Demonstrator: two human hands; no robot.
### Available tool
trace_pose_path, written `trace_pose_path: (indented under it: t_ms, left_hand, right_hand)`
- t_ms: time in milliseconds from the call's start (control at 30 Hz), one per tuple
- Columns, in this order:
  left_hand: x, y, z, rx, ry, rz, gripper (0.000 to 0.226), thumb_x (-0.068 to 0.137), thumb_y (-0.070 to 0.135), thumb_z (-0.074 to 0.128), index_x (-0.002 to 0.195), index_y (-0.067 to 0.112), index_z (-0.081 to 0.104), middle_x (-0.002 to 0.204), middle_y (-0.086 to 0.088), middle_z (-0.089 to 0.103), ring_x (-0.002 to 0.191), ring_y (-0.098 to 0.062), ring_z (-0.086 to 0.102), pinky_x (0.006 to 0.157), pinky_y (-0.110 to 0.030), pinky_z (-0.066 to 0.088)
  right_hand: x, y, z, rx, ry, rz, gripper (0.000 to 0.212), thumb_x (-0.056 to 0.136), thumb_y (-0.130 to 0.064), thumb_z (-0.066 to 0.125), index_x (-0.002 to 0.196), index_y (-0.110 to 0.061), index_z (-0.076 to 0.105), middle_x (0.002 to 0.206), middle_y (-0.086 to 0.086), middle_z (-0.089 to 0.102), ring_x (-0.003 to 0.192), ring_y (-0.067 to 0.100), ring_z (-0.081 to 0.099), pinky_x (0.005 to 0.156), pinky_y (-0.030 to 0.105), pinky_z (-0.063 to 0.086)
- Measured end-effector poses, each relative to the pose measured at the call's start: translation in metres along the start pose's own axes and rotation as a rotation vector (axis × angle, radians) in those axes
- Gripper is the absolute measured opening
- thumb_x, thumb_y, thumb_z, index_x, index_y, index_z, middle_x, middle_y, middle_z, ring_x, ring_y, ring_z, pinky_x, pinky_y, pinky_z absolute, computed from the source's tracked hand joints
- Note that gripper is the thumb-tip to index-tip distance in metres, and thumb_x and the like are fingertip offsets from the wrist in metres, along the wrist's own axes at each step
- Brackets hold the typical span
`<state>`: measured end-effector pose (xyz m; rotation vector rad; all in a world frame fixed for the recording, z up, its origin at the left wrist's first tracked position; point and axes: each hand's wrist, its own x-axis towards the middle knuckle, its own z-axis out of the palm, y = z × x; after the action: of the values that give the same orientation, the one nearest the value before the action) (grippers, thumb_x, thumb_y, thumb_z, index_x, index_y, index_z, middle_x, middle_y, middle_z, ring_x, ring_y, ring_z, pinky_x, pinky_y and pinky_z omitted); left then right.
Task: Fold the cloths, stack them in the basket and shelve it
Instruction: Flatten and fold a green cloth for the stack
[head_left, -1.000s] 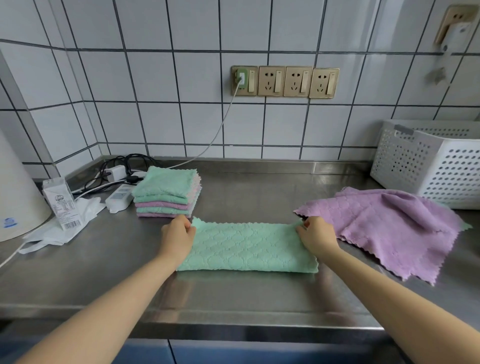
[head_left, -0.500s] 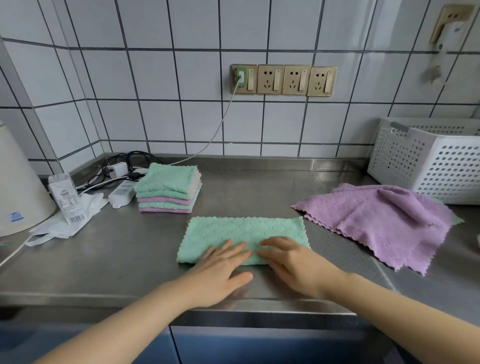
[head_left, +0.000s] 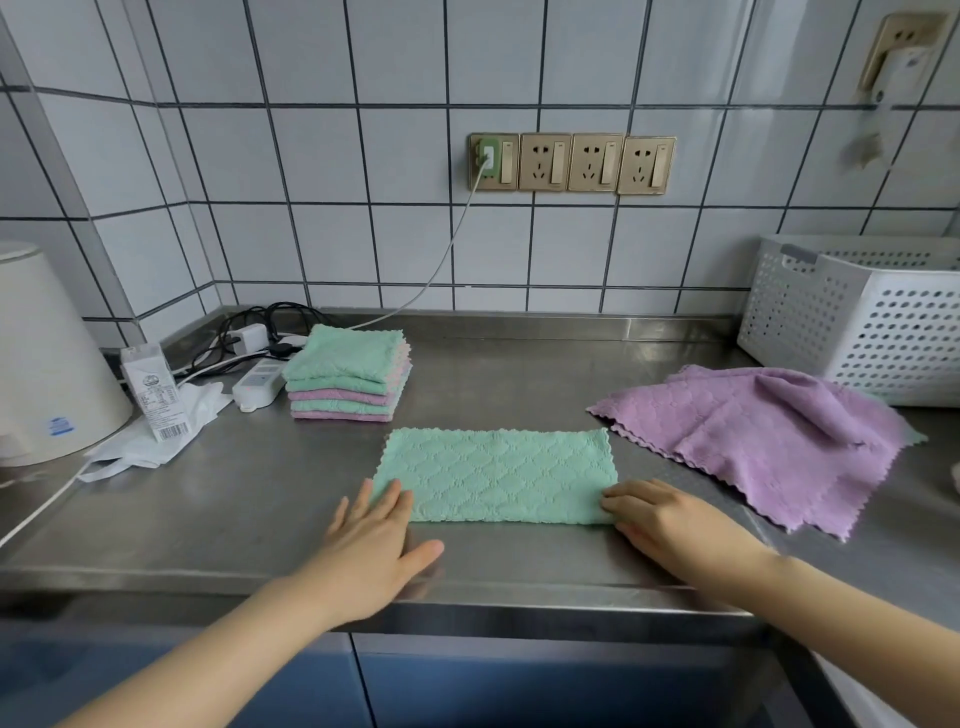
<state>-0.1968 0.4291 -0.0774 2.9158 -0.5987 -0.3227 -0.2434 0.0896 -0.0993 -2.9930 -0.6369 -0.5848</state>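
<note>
- Partway: folded stack of green and purple quilted cloths done, back left on steel counter; about six layers, exact count unclear.
- One green quilted cloth, folded to a strip, flat at front centre.
- Left hand flat, fingers straight and close on its left end; right hand at right end, fingers extended, pinch unclear.
- One purple cloth unfolded, right; green edge under it, maybe another.
- One white perforated plastic basket back right, contents hidden; stacking, shelving pending.

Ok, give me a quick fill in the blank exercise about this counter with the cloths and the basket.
1. Both hands, the left hand and the right hand, rest at the ends of the half-folded ____ cloth.
2. The unfolded cloth lying in front of the basket is ____.
3. The top cloth on the folded stack is ____.
4. The number of wall sockets with a plug in them is ____.

Missing words: green; purple; green; one
</note>
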Motion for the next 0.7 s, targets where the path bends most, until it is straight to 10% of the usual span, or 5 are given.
trace_pose_path:
  t_ms: [233,467,700]
  left_hand:
    - [0.005,0.06,0.014,-0.131,0.117,0.246,0.065,0.096,0.05,0.037,0.151,0.034,0.005,0.159,0.014,0.0,0.146,-0.01,-0.008,0.115,-0.029,-0.005]
    - [0.02,0.081,0.025,-0.18,0.2,0.309,0.06,0.092,0.011,0.048,0.144,0.037,0.032,0.155,0.014,0.024,0.147,-0.014,0.011,0.12,-0.038,0.006]
    - [0.03,0.024,0.026,-0.357,0.02,0.553,0.085,0.075,-0.023,0.044,0.132,0.04,0.052,0.142,0.026,0.042,0.138,0.008,0.023,0.118,-0.017,0.01]
  right_hand:
    - [0.014,-0.034,-0.026,-0.096,0.096,0.057,0.016,0.079,-0.023,0.045,0.067,-0.02,0.054,0.064,-0.006,0.056,0.06,0.019,0.054,0.054,0.031,0.045]
    - [0.004,-0.085,-0.07,0.389,-0.169,-0.029,0.019,0.093,-0.032,0.049,0.084,-0.02,0.062,0.079,-0.01,0.061,0.075,0.007,0.055,0.072,0.021,0.044]
    - [0.003,-0.018,-0.04,0.35,-0.014,0.241,0.03,0.089,-0.011,0.06,0.116,-0.023,0.064,0.112,-0.013,0.064,0.101,0.0,0.06,0.092,0.024,0.048]
